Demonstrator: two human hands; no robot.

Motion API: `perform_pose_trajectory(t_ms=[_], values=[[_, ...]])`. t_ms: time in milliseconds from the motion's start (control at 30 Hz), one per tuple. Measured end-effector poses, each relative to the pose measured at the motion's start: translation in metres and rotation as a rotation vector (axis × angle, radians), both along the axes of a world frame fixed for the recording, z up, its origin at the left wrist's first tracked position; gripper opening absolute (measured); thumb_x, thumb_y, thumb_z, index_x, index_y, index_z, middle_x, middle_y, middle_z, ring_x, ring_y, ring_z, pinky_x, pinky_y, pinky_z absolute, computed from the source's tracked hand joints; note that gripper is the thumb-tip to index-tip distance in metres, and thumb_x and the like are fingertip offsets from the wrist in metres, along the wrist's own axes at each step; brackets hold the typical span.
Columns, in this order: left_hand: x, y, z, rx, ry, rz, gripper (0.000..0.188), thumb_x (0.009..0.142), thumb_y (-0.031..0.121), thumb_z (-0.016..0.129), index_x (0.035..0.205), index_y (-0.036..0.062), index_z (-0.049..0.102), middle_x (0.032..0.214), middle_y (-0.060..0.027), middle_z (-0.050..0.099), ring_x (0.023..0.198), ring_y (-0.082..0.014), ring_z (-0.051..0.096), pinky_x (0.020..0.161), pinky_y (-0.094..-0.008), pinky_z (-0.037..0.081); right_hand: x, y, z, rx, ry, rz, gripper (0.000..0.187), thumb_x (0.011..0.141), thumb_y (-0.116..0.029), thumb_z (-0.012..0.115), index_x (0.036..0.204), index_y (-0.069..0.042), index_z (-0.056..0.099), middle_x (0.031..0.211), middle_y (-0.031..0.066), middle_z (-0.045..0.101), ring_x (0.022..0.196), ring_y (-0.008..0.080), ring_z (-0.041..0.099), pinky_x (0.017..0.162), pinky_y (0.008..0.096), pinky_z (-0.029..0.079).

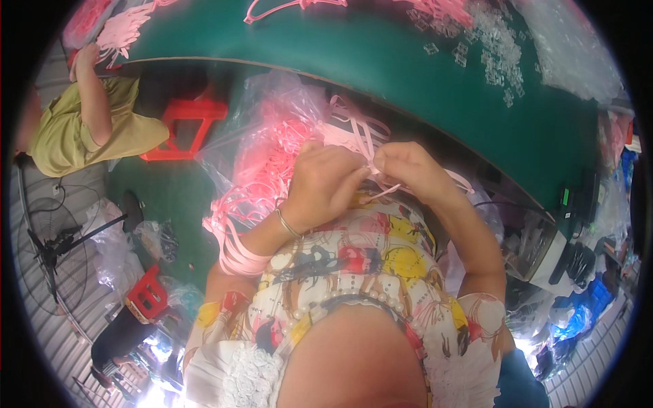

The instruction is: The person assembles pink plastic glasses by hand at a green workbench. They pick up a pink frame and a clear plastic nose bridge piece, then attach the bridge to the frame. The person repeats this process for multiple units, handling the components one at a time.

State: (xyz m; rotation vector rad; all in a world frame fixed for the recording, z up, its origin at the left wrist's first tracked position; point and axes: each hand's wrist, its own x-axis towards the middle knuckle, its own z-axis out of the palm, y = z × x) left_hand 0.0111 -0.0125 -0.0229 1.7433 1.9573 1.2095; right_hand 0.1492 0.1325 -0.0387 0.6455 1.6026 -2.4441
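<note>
In front of my chest, my left hand point(326, 180) and my right hand point(413, 168) meet with fingers pinched on thin pink straps point(367, 139). The loops of these straps stand up between the hands, and loose ends trail below and past my right wrist. What lies right between the fingertips is too small to make out. A bundle of pink straps point(235, 245) hangs over my left forearm. Just beyond my left hand, a clear plastic bag point(272, 95) bulges with a tangle of pink straps point(275, 160).
The green table point(326, 47) curves across the far side, bearing small clear plastic pieces point(500, 51), a pink strap point(292, 5) and a plastic bag point(571, 47). At left are a red stool point(183, 129), a fan point(51, 248) and another person point(88, 126) holding pink straps.
</note>
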Motion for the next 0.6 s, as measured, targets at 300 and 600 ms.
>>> perform_pose_trajectory(t_ms=[300,600], values=[[-0.005,-0.004,-0.004,-0.276,-0.684,-0.219,0.016,0.086,0.017,0.059,0.084,0.002,0.063,0.067,-0.0054,0.059,0.057,-0.016,0.054,0.06,-0.0285,0.041,0.008,0.003,-0.001,-0.032,0.118,0.035,0.015,0.088,-0.014,0.054,0.081,-0.002,0.06,0.07,-0.0004,0.056,0.061,0.0042,0.05,0.052,0.02,0.039],[-0.018,-0.002,0.006,-0.562,-1.477,-0.19,0.021,0.089,0.018,0.057,0.089,-0.0025,0.06,0.074,-0.0059,0.06,0.061,-0.0119,0.055,0.06,-0.0233,0.045,0.004,-0.019,0.001,0.693,0.394,-0.194,0.008,0.079,-0.009,0.061,0.084,-0.003,0.061,0.074,0.0079,0.061,0.068,0.0143,0.059,0.065,0.0273,0.044]])
